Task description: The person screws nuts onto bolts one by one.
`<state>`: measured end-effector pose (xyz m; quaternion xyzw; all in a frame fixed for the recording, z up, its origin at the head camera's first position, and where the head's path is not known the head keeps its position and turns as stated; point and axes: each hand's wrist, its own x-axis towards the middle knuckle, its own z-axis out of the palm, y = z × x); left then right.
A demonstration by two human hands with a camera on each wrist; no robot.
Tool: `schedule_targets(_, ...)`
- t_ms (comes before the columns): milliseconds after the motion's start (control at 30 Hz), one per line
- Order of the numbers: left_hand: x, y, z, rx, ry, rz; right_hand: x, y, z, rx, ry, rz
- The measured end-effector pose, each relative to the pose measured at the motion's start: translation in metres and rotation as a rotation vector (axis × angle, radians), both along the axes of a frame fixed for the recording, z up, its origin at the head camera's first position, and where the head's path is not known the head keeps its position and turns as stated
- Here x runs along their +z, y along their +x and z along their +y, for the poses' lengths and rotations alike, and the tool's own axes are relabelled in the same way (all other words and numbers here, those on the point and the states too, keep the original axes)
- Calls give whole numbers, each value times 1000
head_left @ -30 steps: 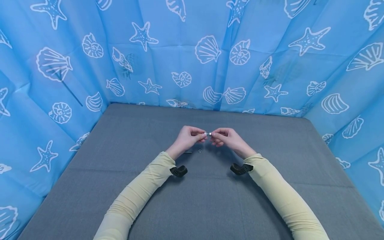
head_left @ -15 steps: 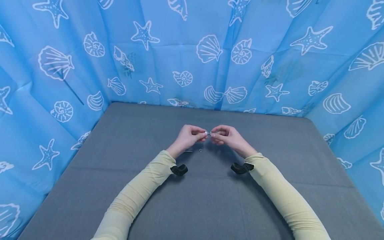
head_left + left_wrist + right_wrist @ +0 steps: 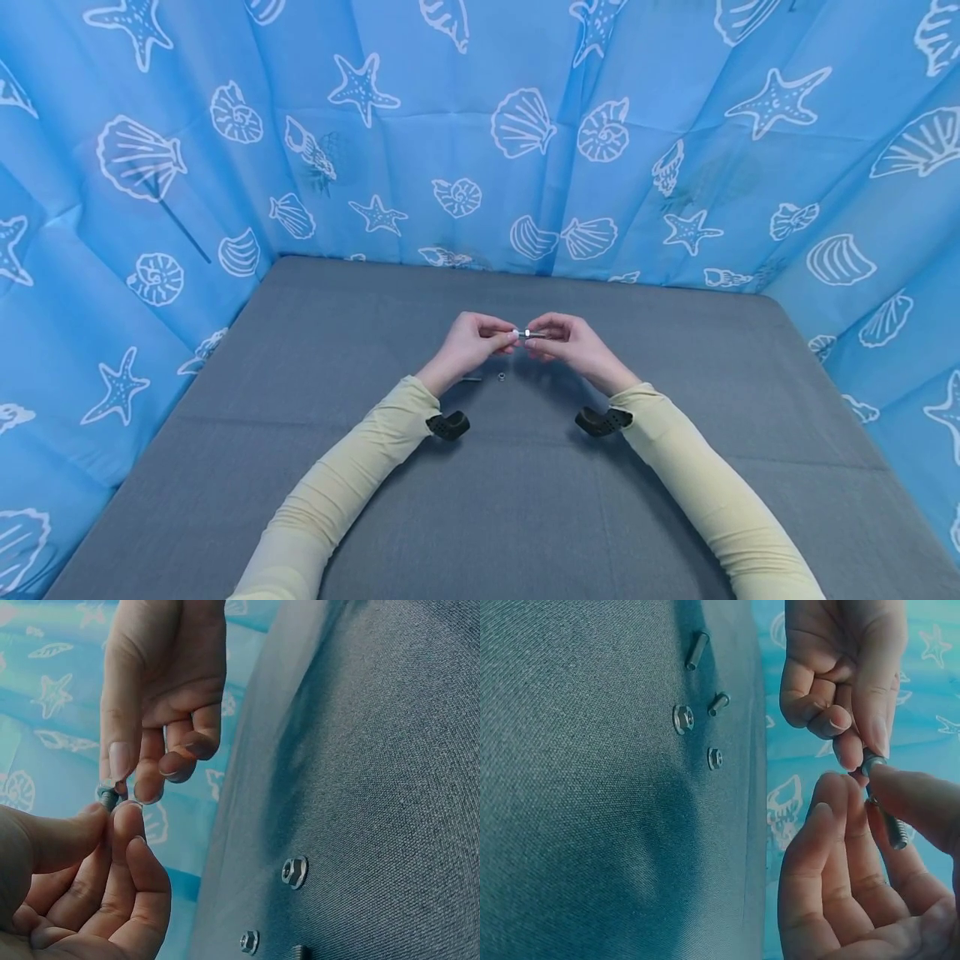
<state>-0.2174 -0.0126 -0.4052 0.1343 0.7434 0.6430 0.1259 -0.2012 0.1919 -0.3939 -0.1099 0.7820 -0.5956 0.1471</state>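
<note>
In the head view, both hands meet above the grey cloth near the middle. My left hand [image 3: 471, 340] pinches one end of a metal bolt [image 3: 897, 831] between thumb and fingers; that end is hidden by the fingertips. A flange nut [image 3: 107, 795] sits around the bolt's shank. My right hand [image 3: 572, 340] has its thumb and index fingertips at this nut, pinching it. The bolt's threaded end juts past the right thumb in the right wrist view. The other right fingers are loosely bent below.
Two loose flange nuts, one larger [image 3: 682, 719] and one smaller [image 3: 715, 758], lie on the grey cloth-covered table [image 3: 480, 517]. Beside them are a longer bolt [image 3: 697, 651] and a shorter bolt [image 3: 719, 704]. A blue shell-patterned curtain [image 3: 450, 142] surrounds the table's back and sides.
The right fingertips have shifted slightly around the nut, and more of the bolt's shank shows beyond it. The left hand keeps its grip, nearly still.
</note>
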Motion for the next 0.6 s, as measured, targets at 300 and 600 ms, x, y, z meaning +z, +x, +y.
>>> schedule_targets(300, 0, 1, 1, 3, 4, -3, 0, 0, 2, -3, 21, 9)
schedule_targets(600, -3, 0, 3, -1, -2, 24, -1, -1, 1, -8, 29, 7)
